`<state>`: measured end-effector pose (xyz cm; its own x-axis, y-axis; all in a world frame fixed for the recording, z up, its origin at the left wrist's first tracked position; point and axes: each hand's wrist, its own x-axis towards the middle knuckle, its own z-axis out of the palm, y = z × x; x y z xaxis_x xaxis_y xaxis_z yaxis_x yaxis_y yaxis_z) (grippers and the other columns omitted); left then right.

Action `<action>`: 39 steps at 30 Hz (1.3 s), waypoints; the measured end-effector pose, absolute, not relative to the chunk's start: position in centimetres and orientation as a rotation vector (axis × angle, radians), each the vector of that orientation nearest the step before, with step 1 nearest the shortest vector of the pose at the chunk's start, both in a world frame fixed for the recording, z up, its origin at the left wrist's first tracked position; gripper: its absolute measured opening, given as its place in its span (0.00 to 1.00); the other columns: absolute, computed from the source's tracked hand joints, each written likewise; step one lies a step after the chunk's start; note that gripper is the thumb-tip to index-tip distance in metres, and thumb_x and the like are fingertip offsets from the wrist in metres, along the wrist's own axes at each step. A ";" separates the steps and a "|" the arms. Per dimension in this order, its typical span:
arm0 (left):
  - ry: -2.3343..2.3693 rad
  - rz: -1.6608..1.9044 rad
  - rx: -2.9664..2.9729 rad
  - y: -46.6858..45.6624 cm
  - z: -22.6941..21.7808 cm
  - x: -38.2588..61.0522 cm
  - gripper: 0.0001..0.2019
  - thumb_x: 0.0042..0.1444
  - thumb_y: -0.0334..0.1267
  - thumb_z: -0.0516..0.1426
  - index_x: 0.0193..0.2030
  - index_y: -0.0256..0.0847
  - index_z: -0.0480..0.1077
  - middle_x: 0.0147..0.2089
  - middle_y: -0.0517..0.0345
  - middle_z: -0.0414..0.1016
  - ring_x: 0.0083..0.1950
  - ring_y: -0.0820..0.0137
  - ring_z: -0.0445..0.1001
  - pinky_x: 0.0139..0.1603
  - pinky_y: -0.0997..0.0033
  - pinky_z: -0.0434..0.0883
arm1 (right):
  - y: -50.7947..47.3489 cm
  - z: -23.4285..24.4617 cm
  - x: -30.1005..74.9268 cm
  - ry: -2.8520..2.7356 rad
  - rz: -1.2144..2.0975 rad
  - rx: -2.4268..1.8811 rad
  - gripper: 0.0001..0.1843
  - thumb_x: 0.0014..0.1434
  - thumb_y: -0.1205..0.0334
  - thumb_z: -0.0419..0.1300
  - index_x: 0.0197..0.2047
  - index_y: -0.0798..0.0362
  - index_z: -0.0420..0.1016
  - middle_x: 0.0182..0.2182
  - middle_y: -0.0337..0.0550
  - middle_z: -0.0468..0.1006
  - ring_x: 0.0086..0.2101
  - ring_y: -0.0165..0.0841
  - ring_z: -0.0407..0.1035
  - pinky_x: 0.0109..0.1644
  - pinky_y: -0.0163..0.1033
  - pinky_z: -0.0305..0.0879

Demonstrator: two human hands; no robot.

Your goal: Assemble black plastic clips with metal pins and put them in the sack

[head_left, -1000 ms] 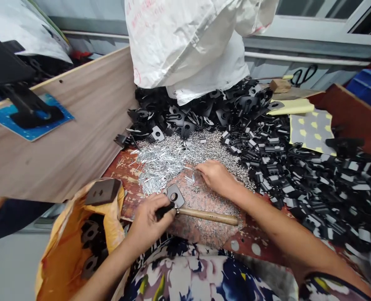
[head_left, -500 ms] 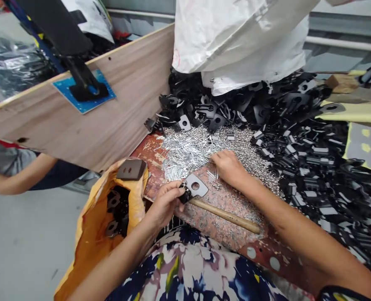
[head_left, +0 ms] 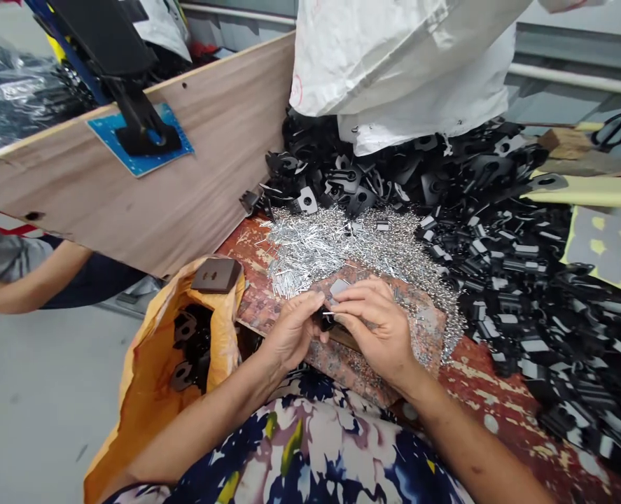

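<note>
My left hand [head_left: 292, 330] is closed on a small black-and-grey metal clip [head_left: 338, 286], whose flat grey plate shows between both hands. Between thumb and finger, my right hand [head_left: 382, 325] pinches a thin silver pin [head_left: 328, 313], which points at the clip's black end. Fingers cover most of the clip, so I cannot tell whether the pin is inside it. Just below the hands, part of a wooden handle [head_left: 346, 340] shows on the stone-like slab [head_left: 426, 318]. Beyond them, loose silver pins [head_left: 307, 248] lie in a heap.
Black metal parts [head_left: 520, 280] are piled at the back and right. A yellow sack [head_left: 139, 371] holding similar parts stands at left, with a brown block [head_left: 215, 275] on its rim. A wooden board [head_left: 199, 150] rises at left; another person's arm [head_left: 31, 280] shows beyond it.
My right hand has moved from the pin heap back to the clip, bringing a pin. The clip has turned in my left hand, and the hands now cover most of the wooden handle.
</note>
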<state>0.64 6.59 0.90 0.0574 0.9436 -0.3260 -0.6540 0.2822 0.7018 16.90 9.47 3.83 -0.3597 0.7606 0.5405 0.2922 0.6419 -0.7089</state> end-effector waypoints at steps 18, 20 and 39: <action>0.986 1.318 0.279 6.5 1.0 2.3 0.20 0.46 0.48 0.73 0.31 0.38 0.70 0.27 0.66 0.66 0.23 0.78 0.64 0.16 0.81 0.64 | 8.8 2.7 16.2 -2.214 -0.148 -0.885 0.09 0.66 0.68 0.58 0.39 0.48 0.78 0.33 0.34 0.84 0.39 0.35 0.73 0.68 0.56 0.50; 0.953 1.292 0.328 5.9 1.3 2.0 0.20 0.48 0.49 0.72 0.31 0.39 0.69 0.28 0.65 0.65 0.25 0.78 0.64 0.19 0.80 0.66 | 8.6 2.7 16.4 -2.191 -0.121 -0.867 0.08 0.65 0.68 0.59 0.39 0.47 0.78 0.33 0.33 0.84 0.39 0.34 0.74 0.66 0.54 0.52; 1.575 1.170 0.971 -2.6 -3.7 -6.8 0.18 0.67 0.53 0.51 0.43 0.42 0.72 0.25 0.66 0.61 0.27 0.69 0.61 0.29 0.70 0.59 | 4.9 -1.5 21.3 -2.852 0.050 -1.216 0.07 0.69 0.59 0.55 0.39 0.51 0.70 0.27 0.39 0.75 0.22 0.32 0.67 0.24 0.37 0.57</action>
